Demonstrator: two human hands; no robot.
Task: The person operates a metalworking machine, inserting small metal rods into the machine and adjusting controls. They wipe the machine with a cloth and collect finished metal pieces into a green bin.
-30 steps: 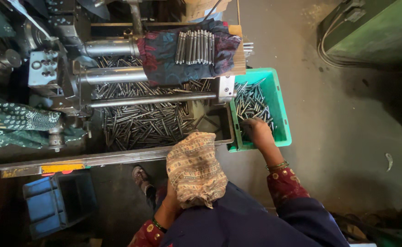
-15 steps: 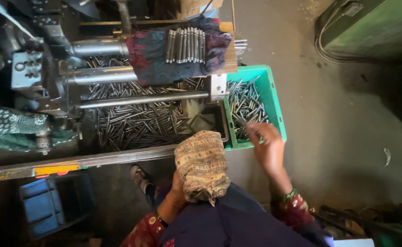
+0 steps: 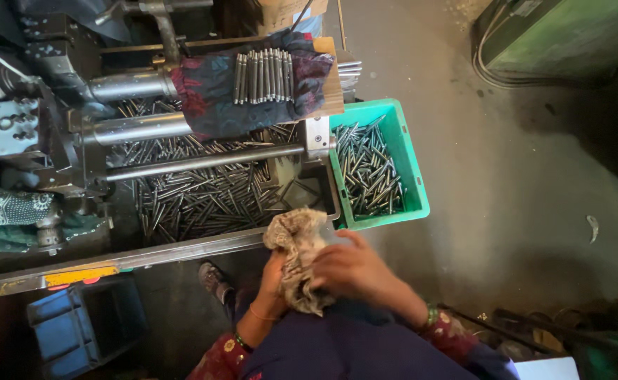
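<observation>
A: Grey concrete floor point(image 3: 506, 211), machine point(image 3: 55, 141) on the left with a tray of metal pins point(image 3: 196, 197). Hands?

B: Both together near the body, clamped on a beige rag point(image 3: 298, 257). Left hand point(image 3: 272, 281) under it, right hand point(image 3: 355, 271) pressed against its right side

A: Green bin point(image 3: 414, 190)?

B: Just beyond the rag, full of pins
</observation>
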